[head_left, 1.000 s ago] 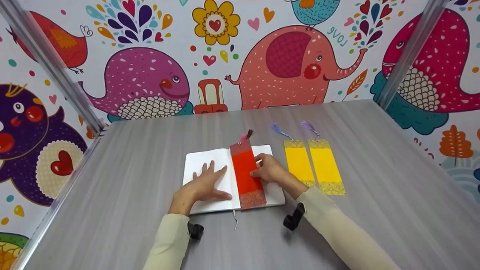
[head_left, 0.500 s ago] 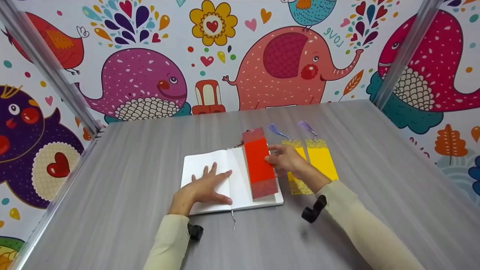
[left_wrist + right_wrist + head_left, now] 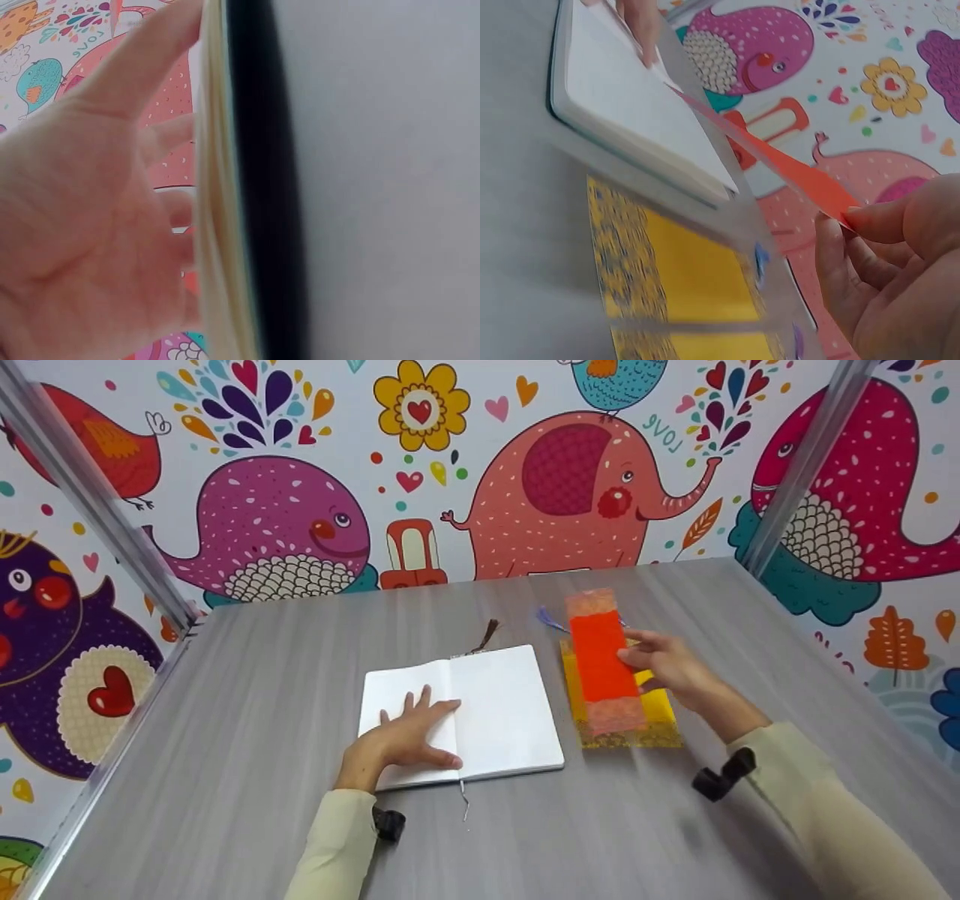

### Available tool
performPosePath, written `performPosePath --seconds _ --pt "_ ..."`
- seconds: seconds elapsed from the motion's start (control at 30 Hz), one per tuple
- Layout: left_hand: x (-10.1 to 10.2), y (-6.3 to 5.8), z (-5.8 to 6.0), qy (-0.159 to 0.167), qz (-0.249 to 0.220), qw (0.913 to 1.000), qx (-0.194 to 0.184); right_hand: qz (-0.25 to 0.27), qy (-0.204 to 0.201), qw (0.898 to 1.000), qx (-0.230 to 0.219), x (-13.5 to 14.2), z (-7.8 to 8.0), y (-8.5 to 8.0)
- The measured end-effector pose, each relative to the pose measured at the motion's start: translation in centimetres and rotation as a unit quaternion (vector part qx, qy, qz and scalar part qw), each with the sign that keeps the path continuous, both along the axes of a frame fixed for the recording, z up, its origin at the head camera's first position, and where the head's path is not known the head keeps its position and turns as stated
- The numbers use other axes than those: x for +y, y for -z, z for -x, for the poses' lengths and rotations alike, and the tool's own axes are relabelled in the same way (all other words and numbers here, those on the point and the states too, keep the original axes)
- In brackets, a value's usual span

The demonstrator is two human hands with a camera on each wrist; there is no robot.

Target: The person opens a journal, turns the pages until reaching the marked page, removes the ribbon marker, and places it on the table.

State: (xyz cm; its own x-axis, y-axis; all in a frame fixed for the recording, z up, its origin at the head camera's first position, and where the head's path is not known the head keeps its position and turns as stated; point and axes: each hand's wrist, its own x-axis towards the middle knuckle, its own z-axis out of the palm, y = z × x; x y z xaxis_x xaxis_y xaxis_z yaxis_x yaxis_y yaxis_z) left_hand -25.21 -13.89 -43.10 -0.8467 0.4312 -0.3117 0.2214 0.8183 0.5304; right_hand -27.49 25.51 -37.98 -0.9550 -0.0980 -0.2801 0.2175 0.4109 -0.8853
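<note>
A red bookmark (image 3: 604, 656) with paler red ends is pinched at its right edge between the thumb and fingers of my right hand (image 3: 667, 660). It is held above two yellow bookmarks (image 3: 660, 709) and covers much of them in the head view. The right wrist view shows the red bookmark raised off the table, nearly edge-on. My left hand (image 3: 405, 735) lies with fingers spread on the left page of an open notebook (image 3: 510, 712) with blank white pages. In the left wrist view the notebook's page edges (image 3: 221, 187) stand close to the left hand's fingers.
A dark brown tassel (image 3: 489, 634) sticks out past the notebook's top edge, and a thin ribbon (image 3: 465, 802) hangs below its spine. A blue tassel (image 3: 551, 620) lies at the yellow bookmarks' top. A patterned wall (image 3: 420, 495) bounds the grey table (image 3: 285, 675) at the back.
My right hand has lifted the red bookmark off the notebook's right page and carried it right, over the yellow bookmarks. The brown tassel stays at the notebook. The left hand keeps its place.
</note>
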Motion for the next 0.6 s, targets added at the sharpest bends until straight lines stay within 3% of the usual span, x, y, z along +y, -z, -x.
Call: performPosePath --seconds 0.3,0.6 --pt "-0.1 0.1 -0.2 -0.004 0.002 1.0 -0.006 -0.02 0.039 0.999 0.005 5.3 -0.3 -0.6" --pt "0.4 0.0 -0.2 -0.001 -0.001 1.0 -0.006 -0.026 0.101 0.995 -0.012 9.3 2.5 -1.8"
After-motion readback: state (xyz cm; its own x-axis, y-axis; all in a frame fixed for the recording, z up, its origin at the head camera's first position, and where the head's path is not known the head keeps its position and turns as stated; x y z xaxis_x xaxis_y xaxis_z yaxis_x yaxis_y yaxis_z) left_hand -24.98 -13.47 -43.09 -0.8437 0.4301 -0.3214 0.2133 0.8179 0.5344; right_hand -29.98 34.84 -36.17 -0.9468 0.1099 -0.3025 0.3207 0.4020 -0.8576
